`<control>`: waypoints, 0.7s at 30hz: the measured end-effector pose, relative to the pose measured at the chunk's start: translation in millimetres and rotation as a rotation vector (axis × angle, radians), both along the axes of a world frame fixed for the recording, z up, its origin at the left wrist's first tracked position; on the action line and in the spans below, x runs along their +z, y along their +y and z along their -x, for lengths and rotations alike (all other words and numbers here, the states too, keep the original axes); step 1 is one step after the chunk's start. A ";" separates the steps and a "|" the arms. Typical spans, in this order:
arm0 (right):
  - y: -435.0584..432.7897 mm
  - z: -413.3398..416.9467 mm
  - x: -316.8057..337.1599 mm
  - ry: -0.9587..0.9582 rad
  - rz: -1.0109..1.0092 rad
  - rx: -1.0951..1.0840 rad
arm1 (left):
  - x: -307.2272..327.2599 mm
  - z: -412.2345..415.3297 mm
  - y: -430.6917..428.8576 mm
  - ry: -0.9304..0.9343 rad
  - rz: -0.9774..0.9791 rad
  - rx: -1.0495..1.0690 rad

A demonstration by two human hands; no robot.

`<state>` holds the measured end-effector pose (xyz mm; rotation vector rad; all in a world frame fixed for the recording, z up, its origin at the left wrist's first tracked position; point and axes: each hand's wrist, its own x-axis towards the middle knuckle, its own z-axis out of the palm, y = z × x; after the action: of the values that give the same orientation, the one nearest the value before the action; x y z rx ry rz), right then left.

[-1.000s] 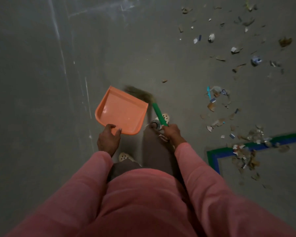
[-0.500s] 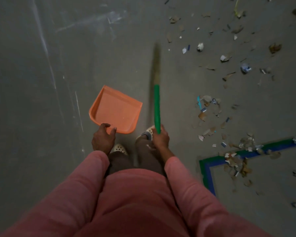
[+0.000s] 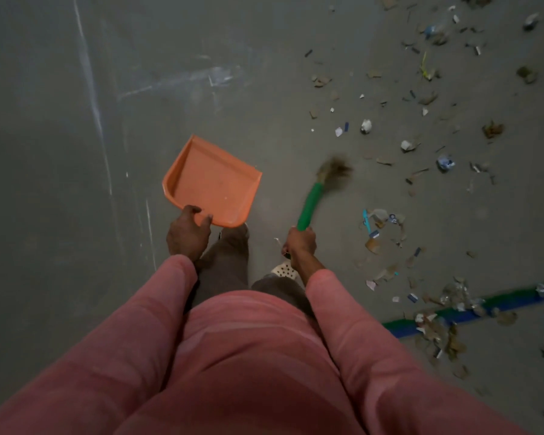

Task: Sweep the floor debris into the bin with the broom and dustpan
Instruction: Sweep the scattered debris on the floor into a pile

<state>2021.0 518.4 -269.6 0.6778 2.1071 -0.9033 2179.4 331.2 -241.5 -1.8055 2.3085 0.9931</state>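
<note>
My left hand [image 3: 187, 234] grips the near edge of an orange dustpan [image 3: 212, 180], held out in front of me above the grey floor; the pan looks empty. My right hand [image 3: 299, 241] holds the green handle of a short broom [image 3: 311, 204], whose brown bristles [image 3: 335, 171] point up and to the right, blurred by motion. Scattered debris [image 3: 380, 224] of paper scraps, cardboard bits and wrappers lies on the floor to the right of the broom. No bin is in view.
More litter [image 3: 405, 145] spreads across the upper right floor. A green and blue tape line [image 3: 471, 313] runs across the lower right with a pile of scraps [image 3: 437, 334] on it. White scuff marks [image 3: 88, 76] streak the floor at left. My feet [image 3: 283, 270] stand below the hands.
The broom has swung from the left behind the dustpan, through straight ahead, over to the right toward the debris. The dustpan stays in my left hand.
</note>
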 end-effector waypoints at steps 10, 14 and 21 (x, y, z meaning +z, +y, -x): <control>-126.8 74.4 1.0 0.016 0.020 0.694 | -14.4 71.2 -110.8 -0.027 -0.049 0.044; -168.6 114.2 -16.4 -0.065 -0.071 0.669 | -21.5 80.2 -147.7 -0.051 -0.087 0.046; -229.7 141.3 -31.0 -0.019 -0.089 -0.113 | -27.1 94.0 -194.7 -0.065 -0.114 0.012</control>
<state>1879.7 288.7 -300.7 0.8560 2.1199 -0.8643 2085.4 136.5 -268.7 -1.7822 2.1603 1.0290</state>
